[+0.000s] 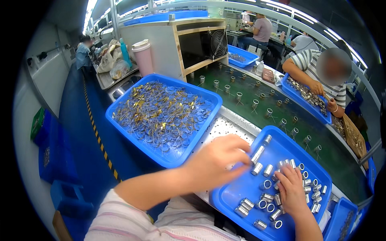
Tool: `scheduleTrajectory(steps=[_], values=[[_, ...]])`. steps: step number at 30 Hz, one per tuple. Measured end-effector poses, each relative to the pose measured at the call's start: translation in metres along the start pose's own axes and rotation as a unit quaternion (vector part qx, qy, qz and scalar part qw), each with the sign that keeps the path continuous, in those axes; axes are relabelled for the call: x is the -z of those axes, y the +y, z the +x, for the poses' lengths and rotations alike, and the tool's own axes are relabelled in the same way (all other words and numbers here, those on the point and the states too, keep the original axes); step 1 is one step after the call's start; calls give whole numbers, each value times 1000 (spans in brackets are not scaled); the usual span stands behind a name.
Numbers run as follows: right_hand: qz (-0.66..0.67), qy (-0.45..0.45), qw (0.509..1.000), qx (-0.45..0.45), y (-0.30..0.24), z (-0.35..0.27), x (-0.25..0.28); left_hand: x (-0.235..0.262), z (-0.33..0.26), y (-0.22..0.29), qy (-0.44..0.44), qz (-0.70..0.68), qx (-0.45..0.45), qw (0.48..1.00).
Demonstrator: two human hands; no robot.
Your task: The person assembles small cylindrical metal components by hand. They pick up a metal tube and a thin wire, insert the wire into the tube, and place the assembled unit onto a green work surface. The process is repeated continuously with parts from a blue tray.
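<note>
My left hand (219, 161) hovers over the left edge of a blue tray (220, 199), its fingers bent and smeared by motion. Whether it holds anything cannot be made out. Close to its fingertips, short silver metal cylinders (257, 155) stand in a row along the tray's left side. My right hand (292, 192) rests inside the same tray, fingers apart and touching several loose metal cylinders (280, 164). More cylinders lie around it, some tipped with their hollow ends showing.
A second blue tray (169, 161) holds a heap of thin wired metal parts (161, 112). A green conveyor belt (257, 120) carries upright cylinders on wire legs. Across it, a person in a striped shirt (310, 60) handles parts in another blue tray (295, 96). A pink cup (143, 58) stands beside a wooden-framed box (201, 44).
</note>
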State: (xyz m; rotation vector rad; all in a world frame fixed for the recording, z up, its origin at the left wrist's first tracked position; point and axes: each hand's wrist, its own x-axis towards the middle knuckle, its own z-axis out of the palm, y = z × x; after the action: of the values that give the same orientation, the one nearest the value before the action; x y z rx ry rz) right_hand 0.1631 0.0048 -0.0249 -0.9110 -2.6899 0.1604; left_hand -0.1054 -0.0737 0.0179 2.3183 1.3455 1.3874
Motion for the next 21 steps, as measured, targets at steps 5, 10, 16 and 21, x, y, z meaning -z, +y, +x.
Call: scheduleTrajectory(steps=[5,10,16,21], values=[[-6,39,999,6,6,-2,9,58,-16,-63,45,197,89,975],[-3,103,992,67,10,6,17,101,-27,-95,37,307,141,940],[49,120,990,-50,27,-7,52,100,-10,-103,-64,325,208,920],[43,20,980,-195,63,-20,93,98,2,-58,-57,382,169,907]])
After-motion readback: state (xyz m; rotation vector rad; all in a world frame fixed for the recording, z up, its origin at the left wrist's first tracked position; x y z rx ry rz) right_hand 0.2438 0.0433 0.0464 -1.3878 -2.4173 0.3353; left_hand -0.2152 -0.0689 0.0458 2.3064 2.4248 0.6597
